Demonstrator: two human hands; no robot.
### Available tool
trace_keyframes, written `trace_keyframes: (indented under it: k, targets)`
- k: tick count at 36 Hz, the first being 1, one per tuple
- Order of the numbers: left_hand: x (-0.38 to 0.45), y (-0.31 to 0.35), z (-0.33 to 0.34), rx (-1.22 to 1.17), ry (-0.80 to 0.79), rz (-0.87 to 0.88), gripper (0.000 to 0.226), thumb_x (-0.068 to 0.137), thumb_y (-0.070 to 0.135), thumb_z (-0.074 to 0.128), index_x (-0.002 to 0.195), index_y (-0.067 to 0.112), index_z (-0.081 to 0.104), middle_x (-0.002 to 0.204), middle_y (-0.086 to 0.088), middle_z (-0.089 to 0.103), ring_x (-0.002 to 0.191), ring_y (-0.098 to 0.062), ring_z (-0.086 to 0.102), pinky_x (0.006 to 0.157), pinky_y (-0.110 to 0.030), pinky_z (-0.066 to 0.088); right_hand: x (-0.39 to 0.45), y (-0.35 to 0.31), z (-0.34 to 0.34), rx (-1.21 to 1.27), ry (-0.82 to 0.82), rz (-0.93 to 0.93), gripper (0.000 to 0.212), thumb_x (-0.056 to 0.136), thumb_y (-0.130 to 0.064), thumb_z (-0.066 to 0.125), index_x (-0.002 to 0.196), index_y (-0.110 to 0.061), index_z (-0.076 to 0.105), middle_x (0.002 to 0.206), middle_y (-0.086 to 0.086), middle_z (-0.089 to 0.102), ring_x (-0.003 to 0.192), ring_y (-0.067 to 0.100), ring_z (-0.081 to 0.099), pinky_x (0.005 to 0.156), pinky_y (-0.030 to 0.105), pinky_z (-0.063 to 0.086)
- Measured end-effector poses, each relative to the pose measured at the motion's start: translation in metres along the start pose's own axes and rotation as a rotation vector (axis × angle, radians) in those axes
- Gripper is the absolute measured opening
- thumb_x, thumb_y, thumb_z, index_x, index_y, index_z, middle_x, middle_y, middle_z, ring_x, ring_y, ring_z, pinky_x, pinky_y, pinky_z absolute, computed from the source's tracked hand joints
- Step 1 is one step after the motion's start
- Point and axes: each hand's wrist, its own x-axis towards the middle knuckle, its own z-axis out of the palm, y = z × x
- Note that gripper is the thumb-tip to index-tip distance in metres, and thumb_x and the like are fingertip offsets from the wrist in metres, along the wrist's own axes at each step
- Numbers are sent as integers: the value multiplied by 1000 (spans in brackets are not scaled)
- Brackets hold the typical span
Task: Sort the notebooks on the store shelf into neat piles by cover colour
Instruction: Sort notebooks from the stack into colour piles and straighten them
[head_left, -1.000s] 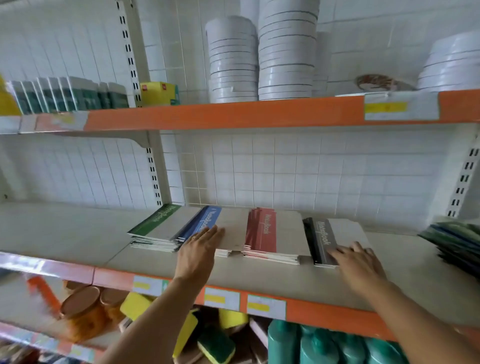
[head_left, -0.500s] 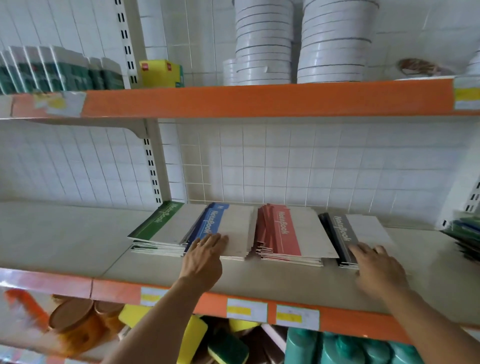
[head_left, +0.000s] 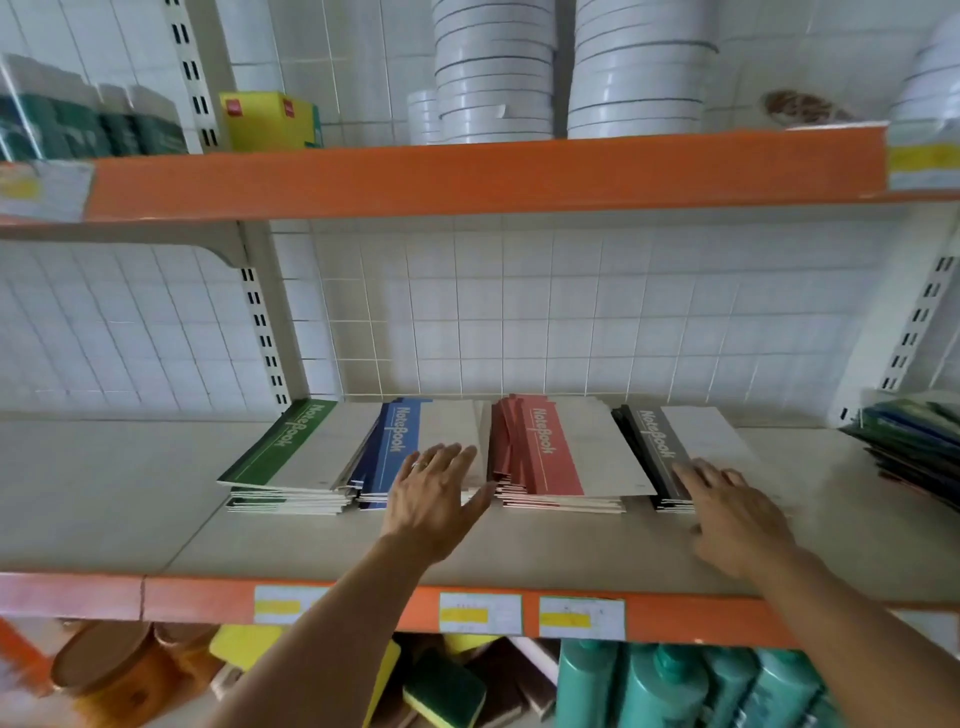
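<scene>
Side by side on the middle shelf (head_left: 156, 499) lie piles of notebooks: a green pile (head_left: 291, 457), a blue pile (head_left: 402, 441), a red pile (head_left: 556, 447) and a black pile (head_left: 660, 447). My left hand (head_left: 434, 491) lies flat with spread fingers on the front right part of the blue pile, its thumb at the gap beside the red pile. My right hand (head_left: 727, 506) rests with straight fingers on the front right of the black pile and the shelf beside it.
A mixed heap of notebooks (head_left: 914, 447) sits at the shelf's far right. White tape rolls (head_left: 493, 73), a yellow box (head_left: 270, 119) and green packs (head_left: 88, 124) stand on the upper shelf. Sponges (head_left: 441, 691) and teal bottles (head_left: 675, 686) fill the shelf below.
The camera has come closer to the shelf. My left hand has slid right across the blue pile toward the red one. My right hand stays at the black pile's front corner.
</scene>
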Motion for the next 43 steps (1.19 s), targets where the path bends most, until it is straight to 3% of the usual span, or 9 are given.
trace_keyframes:
  k: [4, 11, 16, 20, 28, 30, 32, 36, 43]
  targets:
    - [7, 29, -4, -57, 30, 49, 87, 79, 65, 1, 138, 21, 47, 141, 1, 49, 134, -18, 40, 113, -36, 24, -15, 8, -5, 12, 33, -1, 81, 85, -24, 52, 153, -20, 8, 157, 1, 18, 139, 21, 28, 110, 31, 30]
    - [7, 96, 1, -85, 81, 126, 66, 87, 56, 21, 120, 18, 64, 121, -2, 64, 116, -24, 57, 99, -39, 41, -50, 57, -3, 51, 155, 8, 69, 84, -24, 50, 149, -20, 28, 150, -1, 35, 135, 19, 36, 111, 32, 31]
    - [4, 160, 4, -113, 76, 187, 65, 87, 54, 22, 120, 17, 65, 123, -5, 64, 117, -25, 57, 101, -39, 40, -73, 114, 1, 107, 285, 24, 65, 69, -39, 39, 123, -11, 59, 117, 7, 65, 102, 28, 62, 89, 40, 52]
    - [-4, 223, 1, -135, 93, 191, 56, 87, 51, 31, 103, 16, 71, 105, -3, 70, 100, -25, 66, 89, -40, 50, -104, 162, -10, 43, 331, 5, 61, 69, -41, 36, 113, -9, 66, 101, 7, 69, 90, 28, 65, 79, 38, 55]
    - [-9, 336, 6, -176, 65, 245, 65, 87, 55, 21, 115, 20, 67, 119, -2, 66, 114, -23, 59, 99, -37, 41, -143, 258, -24, 32, 392, 51, 51, 75, -35, 44, 115, -12, 65, 101, 3, 68, 93, 26, 64, 78, 37, 54]
    - [-9, 359, 9, -165, 50, 267, 73, 85, 58, 12, 124, 22, 62, 129, 0, 60, 123, -21, 52, 106, -36, 33, -148, 278, -22, 32, 404, 75, 45, 75, -30, 59, 115, -11, 65, 99, 5, 69, 92, 27, 64, 78, 37, 54]
    - [-9, 379, 10, -159, 40, 288, 75, 85, 59, 10, 129, 23, 58, 134, 1, 56, 127, -19, 47, 108, -34, 28, -150, 293, -19, 43, 393, 90, 50, 73, -25, 74, 120, -11, 64, 106, 6, 69, 98, 27, 63, 83, 37, 52]
    - [1, 407, 15, -115, 6, 325, 60, 93, 55, 19, 137, 27, 48, 144, 5, 46, 135, -14, 37, 111, -29, 20, -148, 315, -16, 7, 280, 98, 58, 95, -41, 48, 146, -19, 32, 143, -1, 44, 131, 20, 40, 108, 31, 30]
    - [31, 437, 24, -107, -3, 360, 49, 101, 49, 25, 140, 27, 42, 148, 5, 41, 137, -14, 32, 112, -29, 20, -122, 340, -13, 21, 117, 139, 70, 98, -49, 38, 153, -20, 4, 160, 3, 11, 146, 21, 15, 118, 33, 15]
